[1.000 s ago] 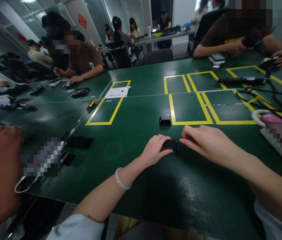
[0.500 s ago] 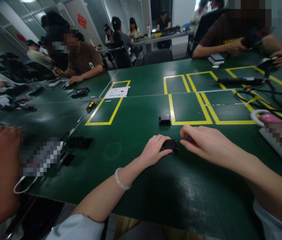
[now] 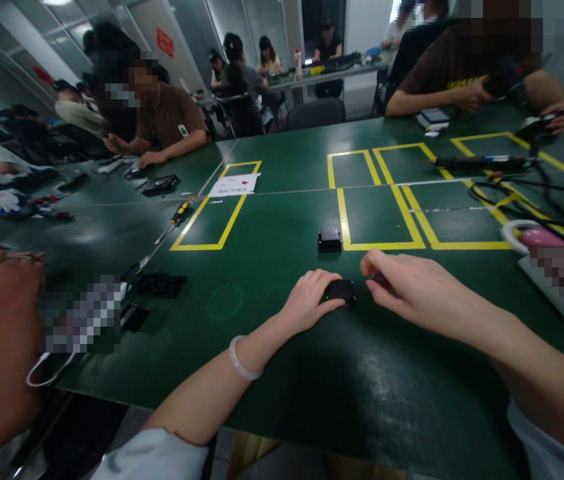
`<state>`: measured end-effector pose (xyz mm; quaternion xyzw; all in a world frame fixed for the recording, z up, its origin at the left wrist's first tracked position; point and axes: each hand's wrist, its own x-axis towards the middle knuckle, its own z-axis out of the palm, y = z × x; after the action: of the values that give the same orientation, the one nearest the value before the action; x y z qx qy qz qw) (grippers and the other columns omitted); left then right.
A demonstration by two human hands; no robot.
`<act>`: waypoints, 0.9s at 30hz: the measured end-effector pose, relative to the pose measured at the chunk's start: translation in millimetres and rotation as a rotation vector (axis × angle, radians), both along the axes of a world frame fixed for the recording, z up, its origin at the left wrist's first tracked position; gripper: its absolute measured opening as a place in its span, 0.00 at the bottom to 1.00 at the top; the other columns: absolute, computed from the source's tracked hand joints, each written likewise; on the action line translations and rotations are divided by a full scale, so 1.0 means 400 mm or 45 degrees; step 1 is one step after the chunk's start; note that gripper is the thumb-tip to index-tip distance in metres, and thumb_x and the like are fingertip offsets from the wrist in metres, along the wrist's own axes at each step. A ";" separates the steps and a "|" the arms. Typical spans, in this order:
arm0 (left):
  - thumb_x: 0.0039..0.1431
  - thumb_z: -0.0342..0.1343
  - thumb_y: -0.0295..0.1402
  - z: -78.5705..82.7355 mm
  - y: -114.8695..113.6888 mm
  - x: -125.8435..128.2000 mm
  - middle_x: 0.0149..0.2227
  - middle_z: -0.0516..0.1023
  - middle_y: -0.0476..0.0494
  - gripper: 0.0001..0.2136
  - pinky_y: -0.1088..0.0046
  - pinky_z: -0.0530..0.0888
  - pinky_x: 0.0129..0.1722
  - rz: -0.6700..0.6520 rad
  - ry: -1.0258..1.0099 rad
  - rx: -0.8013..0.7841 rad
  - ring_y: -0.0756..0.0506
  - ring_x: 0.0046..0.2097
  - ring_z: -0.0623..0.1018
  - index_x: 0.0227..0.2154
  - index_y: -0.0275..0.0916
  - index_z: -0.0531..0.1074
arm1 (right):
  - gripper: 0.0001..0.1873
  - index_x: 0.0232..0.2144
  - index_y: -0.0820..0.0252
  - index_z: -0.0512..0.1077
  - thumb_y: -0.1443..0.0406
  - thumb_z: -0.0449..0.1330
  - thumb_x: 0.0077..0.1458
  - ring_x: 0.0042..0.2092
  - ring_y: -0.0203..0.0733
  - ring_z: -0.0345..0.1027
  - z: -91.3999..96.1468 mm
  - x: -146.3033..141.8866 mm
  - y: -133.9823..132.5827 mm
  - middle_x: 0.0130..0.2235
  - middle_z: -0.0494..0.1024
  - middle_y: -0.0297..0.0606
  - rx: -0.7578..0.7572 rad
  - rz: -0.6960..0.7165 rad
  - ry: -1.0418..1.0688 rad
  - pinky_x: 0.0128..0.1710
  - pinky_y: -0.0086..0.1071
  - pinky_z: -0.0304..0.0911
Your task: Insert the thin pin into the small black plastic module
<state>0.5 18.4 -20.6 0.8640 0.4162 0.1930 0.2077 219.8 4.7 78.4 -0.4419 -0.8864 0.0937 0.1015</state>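
The left hand's [image 3: 307,303] grip is closed over the left end of a small black box [image 3: 342,291], fingers curled on its top and thumb along its near edge, pressing it flat on the green bench [image 3: 282,393]. The right hand [image 3: 412,287] lies just right of the box with its fingertips [image 3: 369,267] drawn narrow. Something dark shows under them, but I cannot tell whether the grip holds it. A pale bracelet [image 3: 242,360] circles the left wrist. A 2nd black box [image 3: 330,239] sits farther out, touching the corner of a yellow tape rectangle [image 3: 345,223]. To the left lie a screwdriver [image 3: 178,215] and a white sheet [image 3: 235,185]. A co-worker's hand [image 3: 5,283] rests at the far left edge.
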 end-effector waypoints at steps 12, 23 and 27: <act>0.63 0.52 0.43 0.001 0.000 0.000 0.48 0.69 0.42 0.17 0.63 0.66 0.49 -0.003 -0.001 -0.015 0.41 0.49 0.68 0.50 0.41 0.64 | 0.02 0.34 0.55 0.58 0.64 0.50 0.60 0.30 0.38 0.66 -0.007 0.005 0.005 0.30 0.71 0.32 0.016 0.042 0.048 0.27 0.29 0.52; 0.63 0.52 0.43 0.001 -0.001 0.000 0.48 0.70 0.42 0.17 0.63 0.66 0.49 0.000 0.011 -0.006 0.41 0.49 0.69 0.50 0.41 0.64 | 0.03 0.35 0.55 0.58 0.63 0.49 0.61 0.29 0.39 0.66 -0.011 0.002 0.005 0.29 0.70 0.32 0.029 0.032 0.024 0.27 0.30 0.52; 0.63 0.52 0.43 0.001 -0.001 0.000 0.48 0.70 0.42 0.16 0.64 0.66 0.48 0.000 0.012 -0.004 0.41 0.48 0.69 0.50 0.41 0.64 | 0.03 0.34 0.55 0.58 0.64 0.51 0.58 0.29 0.38 0.65 -0.006 0.001 0.002 0.28 0.69 0.31 0.033 0.018 0.032 0.27 0.30 0.51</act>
<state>0.6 18.1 -20.1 0.8645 0.4175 0.1883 0.2070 220.1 5.4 76.1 -0.4329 -0.8893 0.0886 0.1176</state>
